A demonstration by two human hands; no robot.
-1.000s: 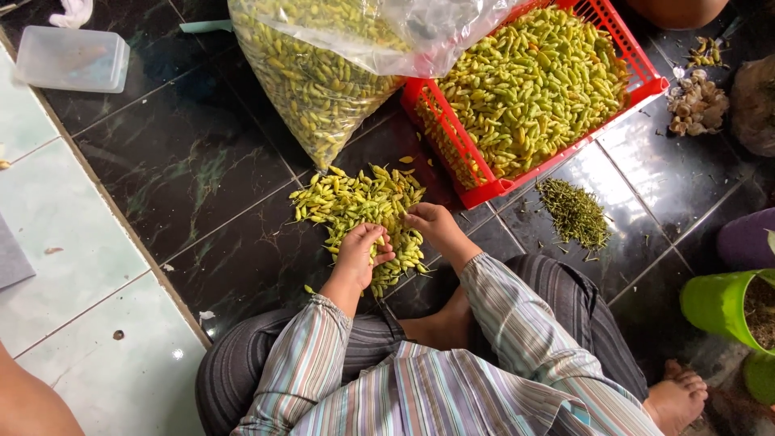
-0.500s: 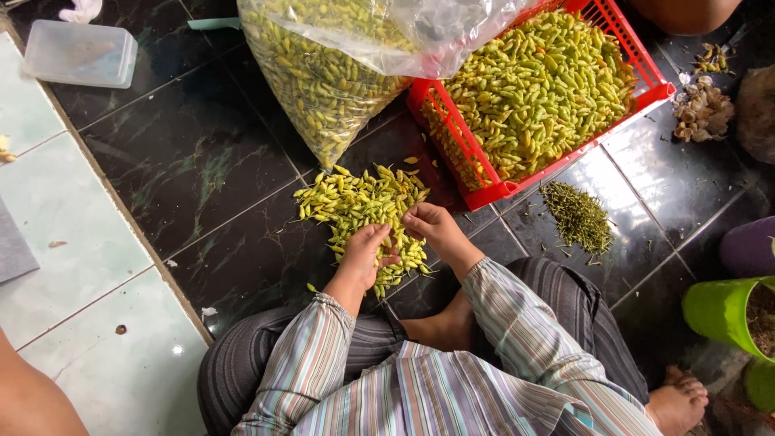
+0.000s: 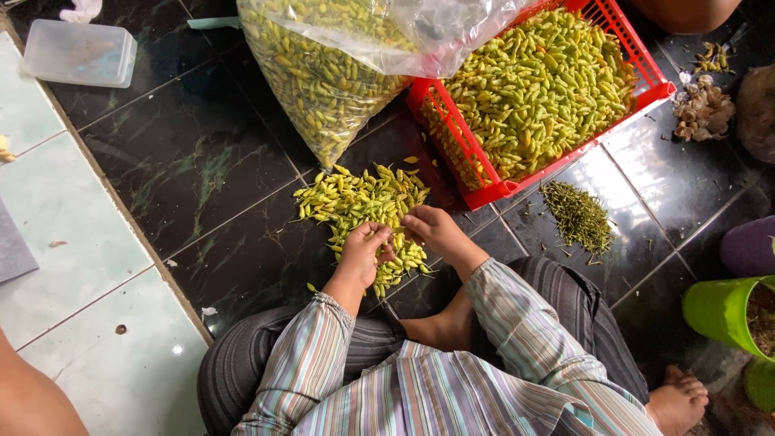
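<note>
left hand [image 3: 365,252] and right hand [image 3: 432,230] (fingers curled together) pinch chilies in the floor pile [image 3: 355,198].

Left hand [image 3: 365,252] fingertips curl into the pile of yellow-green chillies [image 3: 363,202], so what they pinch is hidden; right hand [image 3: 436,230] covers the pods beneath it; clear plastic bag [image 3: 339,64], above the pile, cut off by the top edge, mouth unseen; red basket [image 3: 517,187], right of the pile, loses its far corner at the top edge; green pot [image 3: 722,311], far right of the pile, cut by the frame, contents blurred, possibly soil; bare arm [image 3: 32,400], lower left of the pile, mostly out of frame.
</note>
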